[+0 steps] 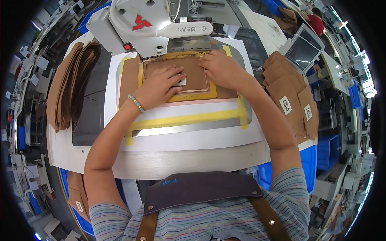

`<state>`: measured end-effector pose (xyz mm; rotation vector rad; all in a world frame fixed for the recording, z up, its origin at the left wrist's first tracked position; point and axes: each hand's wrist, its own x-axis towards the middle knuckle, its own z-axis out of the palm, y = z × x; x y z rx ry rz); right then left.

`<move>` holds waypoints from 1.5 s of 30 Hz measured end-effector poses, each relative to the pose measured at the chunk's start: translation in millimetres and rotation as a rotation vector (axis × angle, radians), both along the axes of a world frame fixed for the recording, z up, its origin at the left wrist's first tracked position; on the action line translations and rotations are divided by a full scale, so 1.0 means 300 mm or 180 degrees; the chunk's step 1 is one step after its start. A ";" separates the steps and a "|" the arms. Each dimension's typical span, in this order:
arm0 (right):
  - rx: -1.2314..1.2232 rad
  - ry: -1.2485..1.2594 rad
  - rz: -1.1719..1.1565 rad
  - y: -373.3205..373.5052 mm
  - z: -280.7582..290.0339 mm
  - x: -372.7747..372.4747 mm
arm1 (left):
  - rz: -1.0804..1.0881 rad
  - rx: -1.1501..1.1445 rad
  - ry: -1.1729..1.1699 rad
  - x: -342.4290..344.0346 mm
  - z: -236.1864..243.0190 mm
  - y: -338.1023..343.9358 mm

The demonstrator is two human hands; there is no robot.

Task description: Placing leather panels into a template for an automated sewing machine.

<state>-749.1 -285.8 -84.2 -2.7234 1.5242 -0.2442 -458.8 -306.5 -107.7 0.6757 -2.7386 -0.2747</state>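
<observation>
A brown fabric panel (194,83) lies inside a yellow rectangular frame (197,96) under the head of a sewing machine (138,28). My left hand (161,86) rests flat on the panel with its fingers spread, partly covering a white label (182,80). My right hand (221,69) lies over the frame's upper right part, its slightly bent fingertips touching the inner edge and the thumb a little apart. Both hands appear to press down rather than hold anything. More brown material (229,91) shows beneath the frame on both sides.
A stack of folded brown pieces (64,90) stands at the left. Labelled brown pieces (283,86) overlap at the right, below a tilted control screen (304,48). White sheet (193,142) and yellow tape (189,118) surround the work. Blue bins (305,164) sit below the table.
</observation>
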 end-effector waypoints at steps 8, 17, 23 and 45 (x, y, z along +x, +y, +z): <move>-0.0151 -0.0098 0.0178 -0.018 -0.008 0.060 | 0.0068 -0.0114 -0.0029 0.015 0.003 0.009; -0.0208 -0.0121 0.0273 -0.043 -0.018 0.142 | 0.0157 0.0004 0.0062 0.036 -0.009 0.005; -0.0291 -0.0060 0.0326 -0.055 -0.030 0.199 | 0.0233 0.0009 0.0142 0.066 -0.011 -0.001; 0.0216 -0.0729 0.0321 0.109 0.019 0.126 | 0.0721 0.0037 0.0174 0.281 0.036 0.026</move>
